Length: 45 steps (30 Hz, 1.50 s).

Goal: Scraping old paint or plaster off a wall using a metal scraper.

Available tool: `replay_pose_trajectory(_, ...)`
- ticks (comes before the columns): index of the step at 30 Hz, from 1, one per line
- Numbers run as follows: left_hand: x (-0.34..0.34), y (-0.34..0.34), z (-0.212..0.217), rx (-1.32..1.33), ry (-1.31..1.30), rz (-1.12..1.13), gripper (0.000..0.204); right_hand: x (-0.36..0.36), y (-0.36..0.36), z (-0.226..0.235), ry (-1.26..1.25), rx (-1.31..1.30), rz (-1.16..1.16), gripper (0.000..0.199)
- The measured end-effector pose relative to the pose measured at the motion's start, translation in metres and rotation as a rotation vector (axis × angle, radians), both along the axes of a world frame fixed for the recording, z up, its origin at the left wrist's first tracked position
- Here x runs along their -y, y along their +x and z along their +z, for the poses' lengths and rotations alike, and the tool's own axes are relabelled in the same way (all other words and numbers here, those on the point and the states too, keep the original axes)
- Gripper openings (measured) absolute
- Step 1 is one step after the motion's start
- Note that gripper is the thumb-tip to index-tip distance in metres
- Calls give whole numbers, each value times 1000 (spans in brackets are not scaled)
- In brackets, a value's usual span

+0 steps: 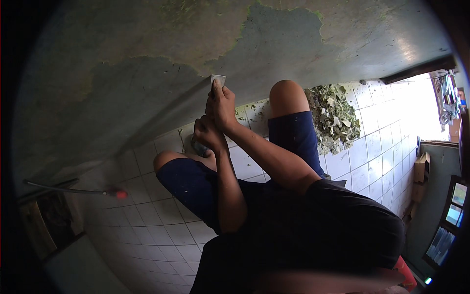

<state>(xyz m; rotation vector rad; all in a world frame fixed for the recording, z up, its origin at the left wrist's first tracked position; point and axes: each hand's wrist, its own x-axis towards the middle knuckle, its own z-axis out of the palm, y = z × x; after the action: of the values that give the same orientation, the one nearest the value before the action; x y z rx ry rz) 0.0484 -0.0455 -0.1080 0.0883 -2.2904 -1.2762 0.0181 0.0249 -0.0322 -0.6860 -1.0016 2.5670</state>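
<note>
My right hand [223, 108] is closed round a scraper [219, 78], its thumb laid along the flat metal blade. The blade's end meets the wall [274, 44] at the lower border of a patch of old, greenish coating [205, 39]; bare grey surface shows on both sides. Just below the right hand, my left hand [209, 134] is also closed, apparently on the lower end of the scraper's handle. Most of the handle is hidden by my fingers.
A heap of peeled paint flakes [334, 120] lies on the white tiled floor [171, 235] beyond my right knee, with small crumbs along the wall's foot. A hose-like rod with a red end [121, 194] is at left. Bright doorway and cardboard boxes [421, 169] stand at right.
</note>
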Motion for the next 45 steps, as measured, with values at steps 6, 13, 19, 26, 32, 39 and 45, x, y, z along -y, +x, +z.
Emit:
replay_pose_trajectory(6, 2, -2, 6, 92, 179, 2, 31, 3, 2, 0, -65, -8, 12, 44)
replay_pose_trajectory(13, -2, -7, -6, 144, 165, -68, 22, -5, 2, 7, 10, -26, -29, 45)
replay_pose_trajectory(19, -19, -9, -16, 84, 412, -131, 31, -11, 2, 7, 135, -31, -39, 44)
replay_pose_trajectory(26, -12, -4, 45, 147, 241, -49, 32, -6, 3, 24, -5, -49, -45, 43)
replay_pose_trajectory(32, -10, -8, 26, 50, 235, -35, 32, -2, -2, 19, -20, -74, -59, 45)
replay_pose_trajectory(39, -15, 0, -11, 134, 371, -8, 34, -3, 0, -3, 127, 5, -21, 42)
replay_pose_trajectory(45, -20, -3, 13, 161, 356, -45, 34, -10, -1, 13, 157, -35, -59, 41)
